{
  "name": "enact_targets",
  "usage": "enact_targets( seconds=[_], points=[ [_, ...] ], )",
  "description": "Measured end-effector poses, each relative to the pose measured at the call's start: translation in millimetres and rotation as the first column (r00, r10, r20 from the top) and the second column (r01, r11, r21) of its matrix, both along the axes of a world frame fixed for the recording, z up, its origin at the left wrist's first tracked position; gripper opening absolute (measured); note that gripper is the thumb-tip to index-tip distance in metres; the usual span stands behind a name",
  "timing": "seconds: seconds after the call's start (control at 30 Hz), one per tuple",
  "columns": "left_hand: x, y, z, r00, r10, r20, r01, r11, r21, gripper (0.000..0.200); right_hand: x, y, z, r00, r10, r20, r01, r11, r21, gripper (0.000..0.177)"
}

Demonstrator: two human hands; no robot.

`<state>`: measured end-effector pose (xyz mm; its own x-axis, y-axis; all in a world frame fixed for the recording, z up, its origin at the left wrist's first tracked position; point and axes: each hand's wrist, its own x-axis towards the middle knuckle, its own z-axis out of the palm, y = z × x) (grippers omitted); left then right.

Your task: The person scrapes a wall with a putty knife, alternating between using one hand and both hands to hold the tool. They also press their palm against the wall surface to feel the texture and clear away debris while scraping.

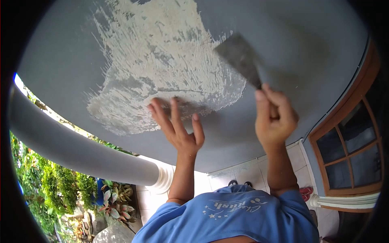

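A grey painted surface (283, 36) fills the upper view, with a large rough patch of whitish filler (162, 52) spread over it. My left hand (178, 129) lies flat against the surface at the patch's lower edge, fingers spread, holding nothing. My right hand (275, 119) is closed around the handle of a putty knife (240, 58). Its wide dark blade rests against the right edge of the patch. Both arms reach out from my blue shirt (235, 216).
A round grey column (77, 148) crosses the left side, with green plants (52, 186) beyond it. A wooden-framed window (350, 146) stands at the right. Pale floor tiles (251, 168) and dark sandals (239, 183) show between my arms.
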<state>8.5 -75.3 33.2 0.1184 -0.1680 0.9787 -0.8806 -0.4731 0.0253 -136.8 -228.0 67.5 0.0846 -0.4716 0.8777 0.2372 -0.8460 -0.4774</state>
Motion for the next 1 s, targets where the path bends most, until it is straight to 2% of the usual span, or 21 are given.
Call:
enact_targets(
  seconds=[0.07, 0.13, 0.17, 0.23, 0.27, 0.3, 0.33, 0.4, 0.5, 0.57, 0.6, 0.63, 0.67, 0.77, 0.87, 0.97, 1.0],
  points=[
    [-19, 7, -5, 0.974, -0.222, -0.055, 0.223, 0.975, 0.016, 0.048, -11, -1, 20, 0.994, 0.106, 0.015, -0.107, 0.966, 0.236, 0.022],
    [-28, 10, -15, 0.925, -0.372, -0.077, 0.375, 0.927, 0.023, 0.044, -20, 7, 11, 0.974, 0.222, 0.041, -0.225, 0.956, 0.189, 0.024],
    [-29, 11, -15, 0.944, -0.315, -0.099, 0.319, 0.947, 0.031, 0.038, -23, 11, 6, 0.958, 0.284, 0.048, -0.288, 0.944, 0.163, 0.025],
    [-15, 16, -6, 0.996, -0.057, 0.075, 0.053, 0.997, 0.06, 0.039, -16, 18, -13, 0.965, 0.263, 0.009, -0.263, 0.961, 0.085, 0.029],
    [-3, 20, 2, 0.984, 0.077, 0.159, -0.089, 0.994, 0.069, 0.039, -13, 22, -24, 0.967, 0.255, -0.007, -0.254, 0.966, 0.051, 0.031],
    [13, 23, 11, 0.962, 0.195, 0.194, -0.204, 0.979, 0.028, 0.04, -15, 21, -34, 0.982, 0.169, -0.087, -0.165, 0.985, 0.057, 0.03],
    [29, 27, 23, 0.924, 0.31, 0.225, -0.315, 0.949, -0.016, 0.04, -15, 23, -44, 0.977, 0.177, -0.123, -0.168, 0.982, 0.082, 0.03],
    [53, 44, 60, 0.918, 0.34, 0.206, -0.325, 0.94, -0.103, 0.046, -14, 23, -67, 0.965, 0.183, -0.186, -0.164, 0.98, 0.113, 0.03],
    [79, 53, 90, 0.93, 0.231, 0.287, -0.163, 0.956, -0.243, 0.047, 3, 41, -86, 0.971, 0.067, -0.231, -0.104, 0.983, -0.153, 0.031],
    [78, 53, 87, 0.913, 0.302, 0.275, -0.247, 0.944, -0.217, 0.052, 19, 42, -76, 0.985, -0.018, -0.169, -0.037, 0.947, -0.318, 0.03],
    [76, 52, 85, 0.903, 0.335, 0.269, -0.29, 0.937, -0.195, 0.054, 29, 36, -57, 0.993, -0.029, -0.114, -0.011, 0.944, -0.329, 0.03],
    [77, 50, 85, 0.903, 0.322, 0.285, -0.266, 0.939, -0.217, 0.051, 36, 32, -36, 0.997, -0.038, -0.065, 0.014, 0.944, -0.33, 0.03],
    [74, 54, 84, 0.907, 0.353, 0.229, -0.32, 0.932, -0.169, 0.054, 39, 31, -27, 0.999, -0.047, -0.01, 0.041, 0.944, -0.326, 0.031],
    [67, 60, 84, 0.896, 0.426, 0.123, -0.421, 0.905, -0.065, 0.059, 39, 38, -33, 0.998, 0.039, -0.044, -0.048, 0.97, -0.237, 0.03],
    [54, 58, 89, 0.887, 0.461, 0.037, -0.461, 0.888, -0.01, 0.06, 23, 48, -109, 0.964, 0.079, -0.252, -0.136, 0.967, -0.216, 0.03],
    [76, 61, 82, 0.864, 0.454, 0.219, -0.446, 0.891, -0.087, 0.06, 19, 50, -142, 0.958, 0.088, -0.274, -0.156, 0.959, -0.235, 0.031],
    [74, 62, 83, 0.87, 0.442, 0.216, -0.435, 0.897, -0.084, 0.059, 22, 50, -132, 0.969, 0.102, -0.227, -0.16, 0.954, -0.254, 0.031]
  ],
)
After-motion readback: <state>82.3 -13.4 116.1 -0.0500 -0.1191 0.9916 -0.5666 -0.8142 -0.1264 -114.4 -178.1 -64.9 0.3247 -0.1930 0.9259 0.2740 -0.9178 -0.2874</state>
